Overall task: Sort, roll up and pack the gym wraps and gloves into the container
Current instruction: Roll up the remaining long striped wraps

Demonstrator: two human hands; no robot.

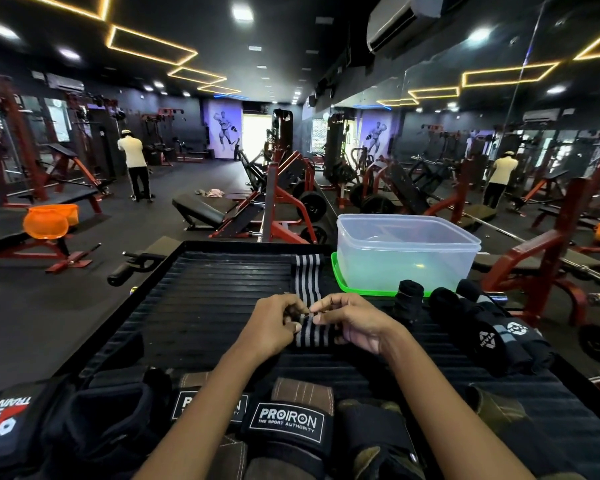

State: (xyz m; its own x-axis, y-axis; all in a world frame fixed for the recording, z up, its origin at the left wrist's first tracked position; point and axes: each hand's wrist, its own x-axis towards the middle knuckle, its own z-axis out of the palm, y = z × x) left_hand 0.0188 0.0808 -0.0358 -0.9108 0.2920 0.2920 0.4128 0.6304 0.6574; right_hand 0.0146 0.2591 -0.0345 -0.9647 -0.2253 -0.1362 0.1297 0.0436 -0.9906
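My left hand (pixel 274 322) and my right hand (pixel 352 320) meet over the striped wrap (pixel 307 282), a long woven band of black with thin pale stripes running along its length; both hands pinch its near end between thumb and fingertips, where the fabric bunches into a thick soft fold, and the rest of the band lies flat and straight away from me across the ribbed black mat (pixel 205 299), whose surface is cut in parallel ridges. At the far right of the mat stands the container (pixel 406 254), a rounded rectangular tub of cloudy translucent plastic, seated on a bright green lid (pixel 340 282); the far end of the wrap lies just beside its left corner. Near the tub's front a rolled black wrap (pixel 409 299) stands upright, a stubby cloth cylinder; to its right lie dark gloves (pixel 492 337) with white logos, soft and padded, heaped together. Along the near edge, under my forearms, lies a row of more gloves: a black strap printed PROIRON (pixel 286 424) in white on a stitched patch, brown leather (pixel 302 391) with pale stitching behind it, and at the far left a black glove with a red and white mark (pixel 7 420).
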